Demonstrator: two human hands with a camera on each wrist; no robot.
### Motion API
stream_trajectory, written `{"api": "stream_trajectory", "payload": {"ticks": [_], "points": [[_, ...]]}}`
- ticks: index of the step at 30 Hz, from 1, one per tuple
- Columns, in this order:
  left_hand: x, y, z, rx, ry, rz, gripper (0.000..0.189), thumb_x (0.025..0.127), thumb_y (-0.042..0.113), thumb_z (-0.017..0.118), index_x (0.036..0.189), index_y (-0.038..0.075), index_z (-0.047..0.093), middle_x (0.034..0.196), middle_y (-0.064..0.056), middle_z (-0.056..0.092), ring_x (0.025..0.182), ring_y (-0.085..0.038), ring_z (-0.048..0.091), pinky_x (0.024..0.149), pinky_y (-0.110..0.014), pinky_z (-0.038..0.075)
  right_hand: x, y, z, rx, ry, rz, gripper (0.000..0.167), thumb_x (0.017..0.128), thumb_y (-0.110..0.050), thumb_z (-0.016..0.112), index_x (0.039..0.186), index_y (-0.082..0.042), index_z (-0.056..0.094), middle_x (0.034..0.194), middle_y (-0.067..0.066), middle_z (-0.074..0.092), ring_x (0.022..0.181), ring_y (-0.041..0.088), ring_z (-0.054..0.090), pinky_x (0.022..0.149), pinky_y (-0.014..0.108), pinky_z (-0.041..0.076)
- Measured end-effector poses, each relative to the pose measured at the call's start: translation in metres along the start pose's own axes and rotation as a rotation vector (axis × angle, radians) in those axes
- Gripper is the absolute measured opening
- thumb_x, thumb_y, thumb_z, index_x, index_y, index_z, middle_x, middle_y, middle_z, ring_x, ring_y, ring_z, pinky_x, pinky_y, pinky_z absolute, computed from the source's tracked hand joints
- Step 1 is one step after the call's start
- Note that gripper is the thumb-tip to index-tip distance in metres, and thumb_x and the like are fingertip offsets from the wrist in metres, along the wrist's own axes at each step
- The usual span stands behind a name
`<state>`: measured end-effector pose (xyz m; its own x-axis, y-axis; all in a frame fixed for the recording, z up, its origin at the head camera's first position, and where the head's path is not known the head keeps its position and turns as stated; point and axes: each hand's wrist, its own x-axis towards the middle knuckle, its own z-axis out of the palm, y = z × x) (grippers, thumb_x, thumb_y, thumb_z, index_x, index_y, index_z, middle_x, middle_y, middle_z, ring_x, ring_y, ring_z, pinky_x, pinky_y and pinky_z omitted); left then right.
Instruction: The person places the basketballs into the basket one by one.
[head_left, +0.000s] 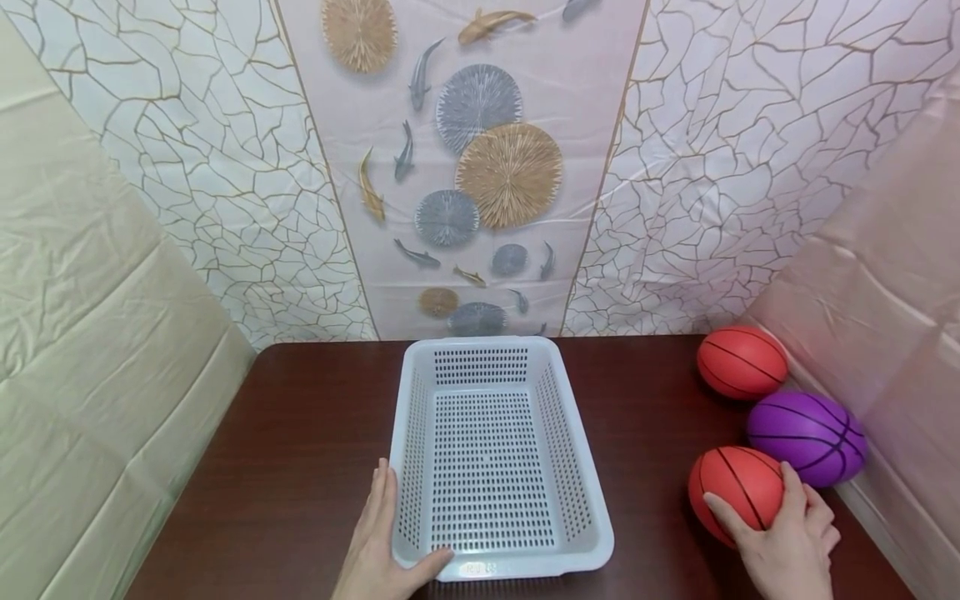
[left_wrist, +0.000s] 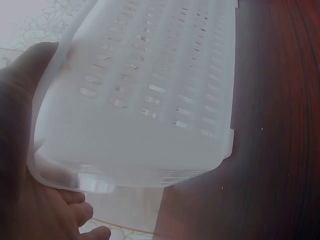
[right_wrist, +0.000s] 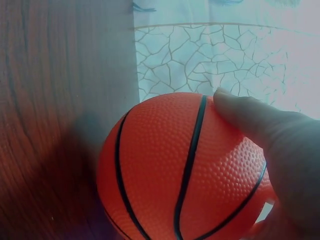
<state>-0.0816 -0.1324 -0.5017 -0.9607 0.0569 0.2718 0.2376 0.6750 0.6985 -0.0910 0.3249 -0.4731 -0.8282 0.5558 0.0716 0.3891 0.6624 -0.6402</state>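
Observation:
A white perforated plastic basket (head_left: pixel 487 567) stands on the table. My left hand (head_left: pixel 375 542) holds its near left corner, fingers along the outer left side and thumb at the front rim. In the left wrist view the basket's slotted wall (left_wrist: pixel 135 135) fills much of the picture. On the right, my right hand (head_left: pixel 787 533) grips a small red basketball (head_left: pixel 731 487) with black lines, thumb on its near left side and fingers over its right. The right wrist view shows that thumb (right_wrist: pixel 250 115) against the ball's pebbled surface. A purple basketball (head_left: pixel 806 437) lies just beyond the hand.
Another red basketball (head_left: pixel 742 362) sits at the far right of the dark wooden table (head_left: pixel 300 467), behind the purple one. Cream cloth (head_left: pixel 892 317) borders the right side, and similar cloth (head_left: pixel 97 333) the left. A patterned backdrop (head_left: pixel 480 275) stands behind the table's far edge.

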Motion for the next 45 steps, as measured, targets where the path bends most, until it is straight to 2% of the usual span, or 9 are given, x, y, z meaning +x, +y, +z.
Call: {"api": "stream_trajectory", "payload": {"ticks": [7,13,28,35,45], "points": [[0.001,0.0,0.0,0.005,0.004,0.001,0.12,0.069,0.059,0.08,0.155,0.004,0.017,0.163,-0.002,0.005,0.141,-0.045,0.022,0.1,-0.071,0.029,0.0,-0.005,-0.002,0.059,0.044,-0.033,0.11,0.077,-0.045,0.079,0.156,-0.011,0.01,0.144,0.036,0.016,0.127,0.059,0.014,0.091,0.069,0.023],[0.0,0.0,0.0,0.002,0.01,0.006,0.12,0.068,0.058,0.08,0.154,0.002,0.019,0.163,-0.003,0.007,0.139,-0.046,0.024,0.1,-0.07,0.029,0.001,-0.01,-0.002,0.097,0.054,-0.04,0.109,0.078,-0.042,0.079,0.157,-0.013,0.01,0.148,0.033,0.014,0.132,0.057,0.012,0.093,0.071,0.024],[0.0,0.002,0.0,-0.008,0.017,-0.001,0.12,0.068,0.058,0.081,0.154,0.003,0.019,0.163,-0.002,0.008,0.14,-0.043,0.025,0.103,-0.066,0.03,-0.002,-0.028,-0.002,0.19,0.103,-0.13,0.105,0.075,-0.033,0.084,0.156,-0.017,0.018,0.152,0.025,0.018,0.132,0.049,0.018,0.09,0.07,0.028],[0.0,0.002,0.0,-0.008,0.011,-0.009,0.119,0.068,0.059,0.08,0.154,0.003,0.02,0.163,-0.001,0.007,0.139,-0.045,0.026,0.102,-0.068,0.03,-0.004,-0.035,-0.001,0.224,0.114,-0.17,0.103,0.074,-0.028,0.085,0.155,-0.019,0.021,0.152,0.024,0.02,0.134,0.046,0.018,0.095,0.071,0.026],[0.0,0.003,-0.001,-0.009,0.015,-0.006,0.12,0.067,0.059,0.081,0.153,0.0,0.021,0.163,-0.002,0.008,0.141,-0.041,0.025,0.101,-0.067,0.032,-0.007,-0.047,-0.003,0.264,0.117,-0.197,0.103,0.074,-0.025,0.085,0.155,-0.021,0.021,0.151,0.023,0.023,0.134,0.042,0.021,0.099,0.069,0.027]]}}
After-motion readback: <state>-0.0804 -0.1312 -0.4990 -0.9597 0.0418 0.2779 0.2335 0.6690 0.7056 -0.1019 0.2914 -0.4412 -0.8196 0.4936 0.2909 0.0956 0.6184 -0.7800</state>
